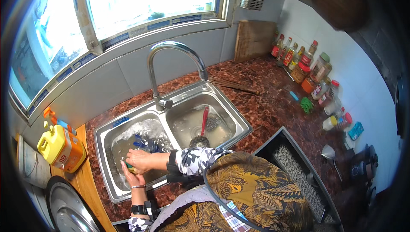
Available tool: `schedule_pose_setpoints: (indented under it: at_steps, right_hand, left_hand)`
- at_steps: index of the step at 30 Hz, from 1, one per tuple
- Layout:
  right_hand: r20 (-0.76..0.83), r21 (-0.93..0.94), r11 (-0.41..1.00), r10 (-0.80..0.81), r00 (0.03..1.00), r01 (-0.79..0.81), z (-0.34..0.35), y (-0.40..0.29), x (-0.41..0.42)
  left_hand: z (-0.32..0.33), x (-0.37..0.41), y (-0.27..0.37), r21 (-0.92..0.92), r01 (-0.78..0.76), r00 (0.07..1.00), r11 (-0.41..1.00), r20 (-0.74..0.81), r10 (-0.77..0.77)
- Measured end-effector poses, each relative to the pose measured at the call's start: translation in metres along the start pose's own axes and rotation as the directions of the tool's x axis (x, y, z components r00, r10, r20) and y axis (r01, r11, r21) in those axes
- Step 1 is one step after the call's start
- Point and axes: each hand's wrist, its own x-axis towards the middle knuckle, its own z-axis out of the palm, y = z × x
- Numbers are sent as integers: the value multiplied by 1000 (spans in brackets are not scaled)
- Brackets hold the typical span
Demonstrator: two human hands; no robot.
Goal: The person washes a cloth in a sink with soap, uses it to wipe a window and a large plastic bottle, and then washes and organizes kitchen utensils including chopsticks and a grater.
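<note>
Over the left basin [107, 164] of a double stainless-steel sink, my two hands are pressed together around a small green and yellow sponge [131, 168], mostly hidden by the fingers. My right hand [140, 161] covers it from above. From below, my left hand [134, 179] cups the same sponge, a bracelet on its wrist. Murky, sudsy water fills the basin, and a dark blue object [141, 141] lies in it behind my hands; its kind is unclear. The right basin [235, 116] holds cloudy water, a red-handled pot brush [204, 121] and a metal scouring pad [212, 123].
A chrome faucet [151, 68] arches over the sink. Left stand a yellow detergent jug [61, 148] and a metal lid [72, 206]. A bamboo whisk [235, 84], green scrubber [306, 105], cutting board [253, 41] and several seasoning bottles [290, 56] sit right, beyond a cooktop [288, 161].
</note>
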Motion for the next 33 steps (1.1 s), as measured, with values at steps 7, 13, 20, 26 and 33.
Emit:
schedule_pose_setpoints:
  at_steps: [7, 13, 20, 26, 33]
  right_hand:
    - [-561, 73, 978, 202, 803, -196, -21, 17, 13]
    - [-20, 470, 782, 473, 881, -409, 5, 15, 12]
    - [-74, 520, 644, 688, 722, -561, 18, -6, 31]
    - [-243, 616, 697, 612, 753, -367, 35, 1, 29]
    - [-124, 550, 748, 513, 849, -372, 52, 14, 23]
  left_hand:
    - [5, 0, 16, 69, -27, 998, 997, 60, 23]
    - [-14, 29, 4, 224, -186, 982, 957, 69, 174]
    - [-12, 48, -5, 716, -525, 729, 460, 99, 678]
    - [25, 36, 8, 813, -493, 653, 308, 112, 749]
    - [15, 29, 5, 866, -413, 723, 281, 125, 679]
